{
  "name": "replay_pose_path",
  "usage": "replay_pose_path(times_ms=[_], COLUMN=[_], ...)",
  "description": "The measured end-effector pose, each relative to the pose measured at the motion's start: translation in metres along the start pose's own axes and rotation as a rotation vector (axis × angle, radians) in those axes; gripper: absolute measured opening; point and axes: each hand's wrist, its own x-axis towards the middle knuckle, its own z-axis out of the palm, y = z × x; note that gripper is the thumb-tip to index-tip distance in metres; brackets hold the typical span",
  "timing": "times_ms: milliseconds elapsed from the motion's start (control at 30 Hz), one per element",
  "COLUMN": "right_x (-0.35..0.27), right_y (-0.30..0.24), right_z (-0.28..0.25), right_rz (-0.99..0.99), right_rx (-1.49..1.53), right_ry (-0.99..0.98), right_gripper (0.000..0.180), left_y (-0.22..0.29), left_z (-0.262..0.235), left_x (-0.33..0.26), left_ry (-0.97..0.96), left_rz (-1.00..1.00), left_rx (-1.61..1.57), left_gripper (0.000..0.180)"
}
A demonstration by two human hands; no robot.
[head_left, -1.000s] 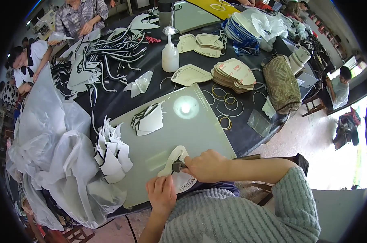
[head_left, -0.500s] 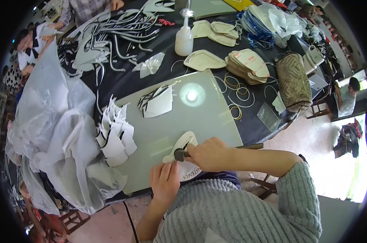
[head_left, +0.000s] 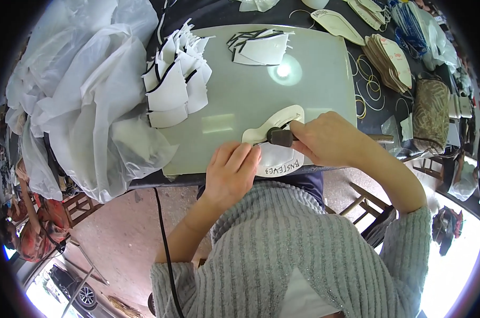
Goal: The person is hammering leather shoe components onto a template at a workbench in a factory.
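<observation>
My right hand (head_left: 324,139) is closed round the wooden handle of a hammer (head_left: 280,137). The dark hammer head rests on or just above a cream curved template (head_left: 258,132) at the glass board's near edge. Under the template lies a white cut piece (head_left: 276,158) with handwriting along its rim. The fingertips of my left hand (head_left: 233,168) press together at the near left edge of the template and the white piece. What lies under the hammer head is hidden.
On the board (head_left: 324,69) stand a stack of white pieces with black edging (head_left: 168,95) and a smaller pile (head_left: 261,49). Clear plastic sheeting (head_left: 86,90) heaps at left. Stacked templates (head_left: 391,61), thin rings (head_left: 368,79) and a patterned roll (head_left: 430,114) lie right.
The view has tilted downward, so the board and hands sit higher in the picture. My hands keep the same hold; the hammer head still lies over the template.
</observation>
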Motion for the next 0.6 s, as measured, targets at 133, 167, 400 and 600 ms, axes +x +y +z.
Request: replay_pose_path(times_ms=[133,167,400,600], right_x=[-0.001,0.001,0.011,0.011], right_y=[-0.003,-0.003,-0.005,-0.016], right_z=[-0.004,-0.006,-0.008,-0.003], right_rz=[-0.037,-0.041,-0.081,-0.035], right_rx=[-0.026,-0.017,0.042,0.007], right_ry=[-0.017,-0.054,-0.098,-0.064], right_gripper=[0.038,0.038,0.026,0.028], left_y=[-0.001,-0.001,-0.005,-0.001], left_z=[-0.001,-0.001,-0.002,-0.001], left_x=[-0.003,-0.004,0.000,-0.001], left_ry=[0.003,0.004,-0.016,0.043], left_rz=[-0.002,0.010,0.019,-0.025], left_rx=[-0.027,-0.042,-0.096,-0.089], left_gripper=[0.027,0.028,0.028,0.027])
